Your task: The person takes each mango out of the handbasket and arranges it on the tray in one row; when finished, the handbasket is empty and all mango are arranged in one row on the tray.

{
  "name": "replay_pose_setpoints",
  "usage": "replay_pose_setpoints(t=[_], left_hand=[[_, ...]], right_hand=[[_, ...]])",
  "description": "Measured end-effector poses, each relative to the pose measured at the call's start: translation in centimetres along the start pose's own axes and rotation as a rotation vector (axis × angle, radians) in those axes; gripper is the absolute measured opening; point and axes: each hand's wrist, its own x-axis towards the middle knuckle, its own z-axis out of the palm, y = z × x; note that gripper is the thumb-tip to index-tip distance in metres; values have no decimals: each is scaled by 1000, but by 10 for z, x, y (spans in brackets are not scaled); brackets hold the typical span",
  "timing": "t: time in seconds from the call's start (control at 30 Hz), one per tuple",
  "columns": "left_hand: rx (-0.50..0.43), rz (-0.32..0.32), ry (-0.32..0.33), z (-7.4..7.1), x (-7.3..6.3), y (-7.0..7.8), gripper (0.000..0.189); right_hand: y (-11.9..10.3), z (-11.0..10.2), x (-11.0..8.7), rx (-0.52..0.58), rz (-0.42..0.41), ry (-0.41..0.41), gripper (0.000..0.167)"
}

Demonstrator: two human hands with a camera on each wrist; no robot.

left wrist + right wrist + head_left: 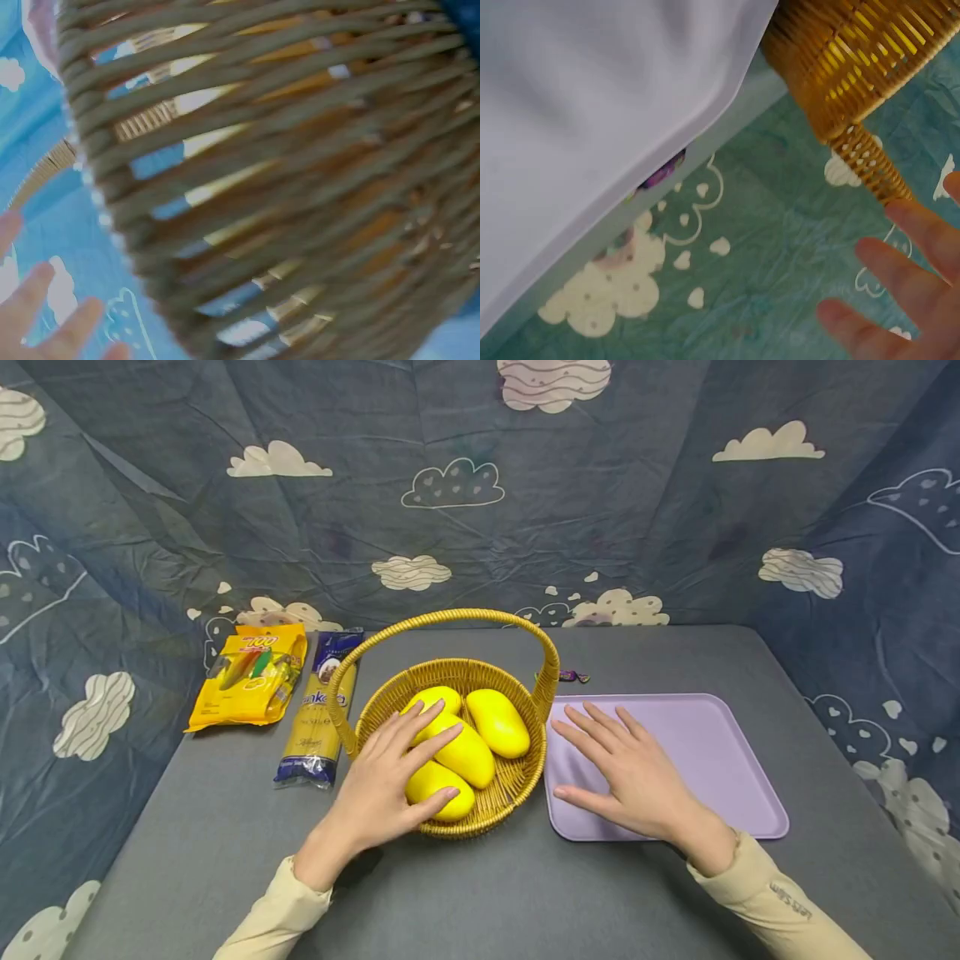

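Note:
A golden wicker basket (517,797) with a tall arched handle holds several yellow mangoes (497,723). Over its left front rim hovers my left hand (386,777), fingers spread and nothing in its grasp; part of the mangoes is hidden behind it. In the left wrist view the basket's woven side (247,180) fills most of the picture, with fingertips at the lower left. My right hand (630,768), fingers also spread, is above the left part of a lilac tray (712,752). The right wrist view has the right fingers (900,277) near the basket handle (870,161), holding nothing.
Left of the basket lie a blue-and-yellow pack of spaghetti (315,727) and a yellow candy bag (247,681). A small purple wrapped candy (573,676) lies behind the tray, right of the handle. Cloud-printed cloth (450,552) hangs behind the grey table (480,893).

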Motion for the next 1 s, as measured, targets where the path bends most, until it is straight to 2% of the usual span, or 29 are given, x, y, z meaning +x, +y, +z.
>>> replay_pose_setpoints(t=[0.2, 0.3, 0.37, 0.43, 0.47, 0.5, 0.57, 0.67, 0.77, 0.9, 1.0], left_hand=[[-183, 132, 444, -1, -11, -3, 35], [-247, 169, 668, -3, -13, -2, 27], [-276, 156, 813, -5, -14, -2, 27], [-301, 104, 938, -7, -14, -1, 32], [-322, 65, 979, -8, -14, 0, 35], [-351, 18, 1002, -9, -15, 0, 36], [-432, -89, 1008, -9, -17, -2, 38], [-553, -255, 915, -4, -23, -13, 44], [-651, -394, 819, 9, -30, -31, 50], [-760, -495, 745, 27, -34, -51, 42], [-806, -521, 701, 30, -30, -53, 36]], right_hand=[[-9, 3, 10, 110, -90, 196, 53], [-13, 4, 18, 142, -130, 288, 44], [-16, 5, 24, 168, -152, 332, 38], [-19, 6, 29, 192, -164, 352, 34], [-21, 6, 32, 202, -166, 351, 34], [-22, 6, 35, 213, -166, 345, 33], [-25, 6, 40, 229, -166, 327, 32], [-28, 7, 48, 239, -148, 274, 29], [-31, 8, 57, 245, -126, 227, 28], [-34, 9, 67, 275, -109, 200, 27], [-37, 9, 73, 304, -100, 180, 27]])
